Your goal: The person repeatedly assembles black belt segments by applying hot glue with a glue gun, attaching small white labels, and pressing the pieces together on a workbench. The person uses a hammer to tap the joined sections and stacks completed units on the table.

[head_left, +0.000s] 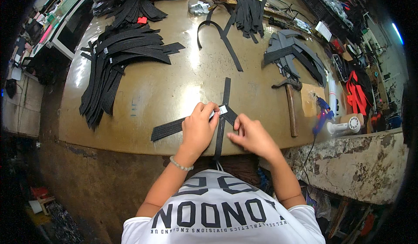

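Near the table's front edge lies a wide ribbed black strap (167, 129), with a small white label (223, 109) near its bend. My left hand (198, 124) rests over this strap, its thumb and fingers pinched together on it beside the label. A narrower black strap (220, 137) runs from front to back and crosses the wide one under the label. Just right of the crossing is my right hand (254, 136), fingers loosely bent and thumb apart, with nothing visible between them. Its fingertips are close to the wide strap's short right end (230, 116); contact is hard to tell.
Black strap bundles (126, 48) cover the table's left side. Farther back lie a looped strap (224, 37) and hanging-style black strips (249, 13). To the right are grey straps (283, 48), a hammer (291, 107), a blue glue gun (323, 111) with a cord, and a small white fan (346, 125).
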A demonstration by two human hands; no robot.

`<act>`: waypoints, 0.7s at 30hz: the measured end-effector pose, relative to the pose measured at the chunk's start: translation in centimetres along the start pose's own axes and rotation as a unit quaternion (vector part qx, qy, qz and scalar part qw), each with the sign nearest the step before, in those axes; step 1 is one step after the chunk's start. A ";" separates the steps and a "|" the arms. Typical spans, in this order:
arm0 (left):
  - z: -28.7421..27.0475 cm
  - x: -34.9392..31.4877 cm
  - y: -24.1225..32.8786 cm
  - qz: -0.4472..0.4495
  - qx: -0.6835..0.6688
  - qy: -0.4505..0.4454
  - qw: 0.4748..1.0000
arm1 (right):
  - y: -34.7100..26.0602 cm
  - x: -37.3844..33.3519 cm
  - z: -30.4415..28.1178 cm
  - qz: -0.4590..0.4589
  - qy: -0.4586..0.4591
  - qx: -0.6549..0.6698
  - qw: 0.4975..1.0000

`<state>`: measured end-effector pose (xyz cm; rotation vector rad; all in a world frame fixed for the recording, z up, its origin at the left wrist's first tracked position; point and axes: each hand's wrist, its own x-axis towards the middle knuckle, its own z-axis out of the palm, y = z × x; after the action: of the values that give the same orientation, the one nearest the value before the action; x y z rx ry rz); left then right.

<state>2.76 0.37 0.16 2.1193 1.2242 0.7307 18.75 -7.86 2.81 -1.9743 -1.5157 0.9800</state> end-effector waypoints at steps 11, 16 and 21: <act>0.3 -0.2 -0.6 0.015 -0.013 0.006 1.000 | 1.2 4.3 -0.3 -0.184 0.100 0.109 0.972; 0.3 -0.2 -0.8 0.004 -0.033 0.006 0.999 | 1.6 6.7 -0.7 -0.094 0.028 0.210 0.973; 0.5 -0.2 -0.8 -0.006 -0.057 0.024 0.998 | 1.9 6.5 -0.4 -0.084 0.039 0.200 0.975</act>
<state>2.57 0.42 -0.74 2.0108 1.1917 0.8311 21.14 -2.14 0.00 -1.5584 -1.2966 1.0293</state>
